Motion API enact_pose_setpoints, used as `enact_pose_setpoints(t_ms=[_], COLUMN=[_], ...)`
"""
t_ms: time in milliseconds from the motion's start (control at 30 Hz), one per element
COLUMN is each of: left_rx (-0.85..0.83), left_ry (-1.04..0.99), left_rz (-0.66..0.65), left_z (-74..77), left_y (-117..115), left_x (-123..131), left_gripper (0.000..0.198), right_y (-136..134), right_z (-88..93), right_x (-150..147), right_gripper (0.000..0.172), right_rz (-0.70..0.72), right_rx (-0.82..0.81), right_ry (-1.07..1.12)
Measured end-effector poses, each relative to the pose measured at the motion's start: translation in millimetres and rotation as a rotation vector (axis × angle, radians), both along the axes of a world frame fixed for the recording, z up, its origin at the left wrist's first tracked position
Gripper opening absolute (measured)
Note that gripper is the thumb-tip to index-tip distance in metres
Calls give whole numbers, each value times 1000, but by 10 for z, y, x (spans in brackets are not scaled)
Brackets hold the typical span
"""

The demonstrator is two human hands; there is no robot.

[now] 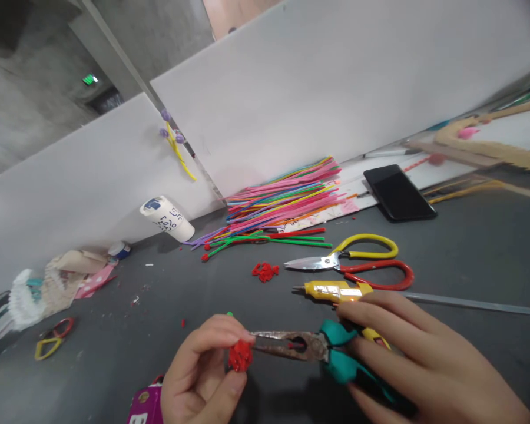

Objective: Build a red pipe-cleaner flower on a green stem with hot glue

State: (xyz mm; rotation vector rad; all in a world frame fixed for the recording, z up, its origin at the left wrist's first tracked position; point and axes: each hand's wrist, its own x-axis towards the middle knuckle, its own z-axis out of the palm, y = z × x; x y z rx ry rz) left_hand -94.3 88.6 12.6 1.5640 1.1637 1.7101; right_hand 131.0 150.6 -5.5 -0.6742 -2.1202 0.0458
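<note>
Between the fingers and thumb of my left hand (207,371) is a small red pipe-cleaner flower (240,355); a speck of green shows behind the fingers. My right hand (419,353) is wrapped round the teal handles of needle-nose pliers (309,346). Their jaws are parted, with the tips right at the flower's edge; whether they touch it is hard to tell. Just above my right hand lies a yellow hot glue gun (335,291) with a clear glue stick (472,303) behind it. Scissors (348,261) with one yellow and one red handle lie beyond.
Farther back are a red fuzzy piece (265,271), green-stemmed pieces (247,238) and a bundle of coloured pipe cleaners (287,197). A phone (398,192), a tilted white cup (166,218), a purple box (145,406) and other scissors (53,340) surround the work area.
</note>
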Motion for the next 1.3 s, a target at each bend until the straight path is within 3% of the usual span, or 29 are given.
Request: enact_pose_setpoints(t_ms=[100,167,633,900,1067,1300], left_rx=[52,75,100,105,-32,-82], left_ry=[22,26,0,-9,-81,-92], left_rz=[-1,3,18,44,85,94], left_z=[-7,-16,-35,-29,-7,-20], left_y=[24,24,27,25,-15,-45], left_x=[-14,-18,25,31,38,-8], left_gripper=[20,20,19,19,24,15], right_y=[13,14,-19,-10,-8,-8], right_z=[16,3,-46,-75,-45,5], right_x=[-7,-15,-38,-29,-30,-37], right_gripper=[18,17,18,22,24,32], right_rz=[70,115,207,197,133,74], right_rx=[-231,-287,-362,-303,-241,-89], right_ry=[105,129,127,100,84,55])
